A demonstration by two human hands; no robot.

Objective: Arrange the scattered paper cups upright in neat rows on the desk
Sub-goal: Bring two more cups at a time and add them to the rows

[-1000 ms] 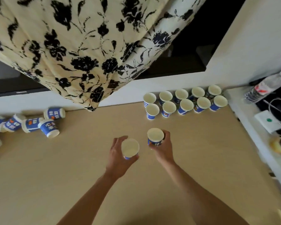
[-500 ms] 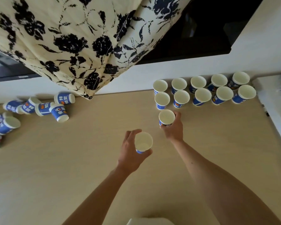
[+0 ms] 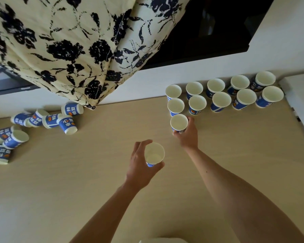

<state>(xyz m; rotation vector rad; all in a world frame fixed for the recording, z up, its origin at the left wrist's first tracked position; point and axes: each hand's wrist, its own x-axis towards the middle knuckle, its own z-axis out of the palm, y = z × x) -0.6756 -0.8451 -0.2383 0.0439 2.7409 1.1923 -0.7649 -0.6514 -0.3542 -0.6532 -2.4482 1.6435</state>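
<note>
Your right hand (image 3: 187, 135) is wrapped around an upright paper cup (image 3: 179, 123), fingers behind it and thumb low at its base; whether the cup's bottom is touching the desk (image 3: 235, 146) is hidden by your hand. It sits just in front of the leftmost cup of the second row (image 3: 175, 106), starting a third line. Your left hand (image 3: 140, 165) grips a second cup (image 3: 154, 155) from the side, mouth up, nearer to you and well apart from the rows; only a sliver of its blue wall shows under the rim.

Behind your right hand, ten cups stand upright in two rows (image 3: 223, 93) of five along the white wall (image 3: 144, 85). The back row's blue sides are mostly covered by the front row.

At the far left, a pile of toppled cups (image 3: 42, 120) lies on the desk. Their count is hard to make out, as they overlap and the lowest ones are cut off by the picture's edge. A flowered curtain (image 3: 68, 46) hangs over the wall above them.
</note>
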